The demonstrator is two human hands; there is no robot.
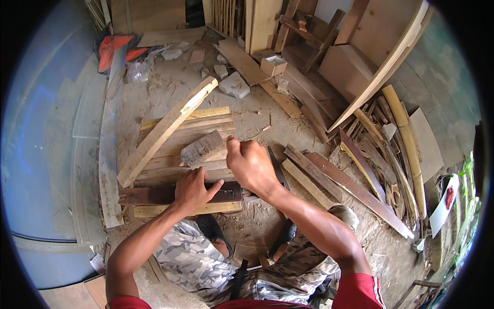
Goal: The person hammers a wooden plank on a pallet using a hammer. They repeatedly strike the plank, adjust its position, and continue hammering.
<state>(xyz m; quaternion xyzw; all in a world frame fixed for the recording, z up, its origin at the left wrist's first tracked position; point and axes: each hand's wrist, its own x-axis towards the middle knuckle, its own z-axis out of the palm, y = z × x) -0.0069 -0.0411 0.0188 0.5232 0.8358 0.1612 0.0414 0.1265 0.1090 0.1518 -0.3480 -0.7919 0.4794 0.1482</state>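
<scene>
A dark brown wooden plank (154,195) lies crosswise in front of me, near the front of a row of paler wooden slats (175,135). My left hand (192,189) grips it from above, fingers bent over it and thumb pointing right. Just above the plank's right end, my right hand (251,164) is closed in a fist; whatever it holds is hidden. A dark, narrow piece (278,167) shows beside the right wrist, its kind unclear. On the slats sits a short, rough wooden block (202,147). One long pale beam (167,131) slants across their left side.
Loose boards (355,188) and a bamboo pole (406,147) lie to the right. Farther off are a grey stone (234,85), a small open box (273,66) and leaning wooden panels (386,62). A blue sheet surface (51,144) borders the left, near an orange-and-black bag (110,50).
</scene>
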